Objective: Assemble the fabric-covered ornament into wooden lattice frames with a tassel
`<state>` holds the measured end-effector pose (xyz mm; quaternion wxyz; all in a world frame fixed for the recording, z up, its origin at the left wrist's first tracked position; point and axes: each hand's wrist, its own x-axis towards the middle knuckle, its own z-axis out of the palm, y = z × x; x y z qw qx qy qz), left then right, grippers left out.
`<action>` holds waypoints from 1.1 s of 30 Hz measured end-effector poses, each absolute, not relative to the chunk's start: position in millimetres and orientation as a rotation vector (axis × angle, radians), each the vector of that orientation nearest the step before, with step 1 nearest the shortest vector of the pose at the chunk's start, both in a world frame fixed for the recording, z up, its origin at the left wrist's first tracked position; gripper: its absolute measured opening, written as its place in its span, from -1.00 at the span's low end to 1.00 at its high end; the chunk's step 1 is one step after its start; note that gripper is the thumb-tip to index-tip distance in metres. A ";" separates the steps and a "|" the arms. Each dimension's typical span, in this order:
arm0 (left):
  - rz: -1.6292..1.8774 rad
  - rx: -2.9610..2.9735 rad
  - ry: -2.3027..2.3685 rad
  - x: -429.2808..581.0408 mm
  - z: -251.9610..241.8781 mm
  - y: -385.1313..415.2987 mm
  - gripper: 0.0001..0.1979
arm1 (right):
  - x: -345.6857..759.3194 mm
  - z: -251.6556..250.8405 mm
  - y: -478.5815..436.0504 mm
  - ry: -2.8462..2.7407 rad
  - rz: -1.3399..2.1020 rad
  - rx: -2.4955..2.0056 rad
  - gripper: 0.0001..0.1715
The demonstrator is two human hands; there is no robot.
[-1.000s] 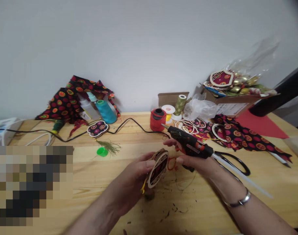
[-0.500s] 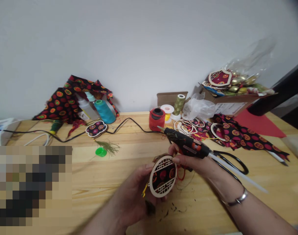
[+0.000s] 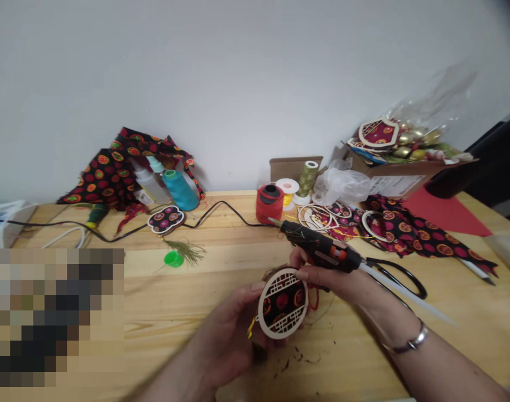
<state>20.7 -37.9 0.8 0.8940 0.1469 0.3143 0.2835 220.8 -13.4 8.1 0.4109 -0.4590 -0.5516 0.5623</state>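
I see the left hand (image 3: 236, 321) with its fingers closed on a round pendant of pale wooden lattice and black patterned fabric (image 3: 282, 301), raised over the pale wooden table (image 3: 175, 329). The right hand (image 3: 334, 279) grasps a black glue gun (image 3: 320, 245), its thumb touching the pendant's upper rim.

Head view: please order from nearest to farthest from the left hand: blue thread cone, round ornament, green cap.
1. Round ornament, in the left hand.
2. Green cap, forward and leftward.
3. Blue thread cone, beyond the cap.
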 end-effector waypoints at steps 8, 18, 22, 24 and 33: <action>0.641 0.427 0.736 12.7 6.6 -34.8 -0.73 | 222.5 11.6 -14.6 -1.456 1.391 -1.161 -0.80; 0.655 1.288 1.265 2.9 21.5 -26.4 -0.46 | 224.9 6.1 -14.9 -1.566 1.410 -1.171 -0.83; 0.711 1.591 1.358 8.3 29.0 -26.7 -0.62 | 223.6 8.9 -15.3 -1.613 1.352 -1.152 -0.84; 0.718 1.676 1.331 10.2 29.3 -26.8 -0.76 | 223.3 10.1 -15.4 -1.628 1.348 -1.162 -0.85; 0.553 1.609 1.253 12.0 26.9 -30.3 -0.86 | 222.5 8.4 -15.2 -1.637 1.373 -1.210 -0.84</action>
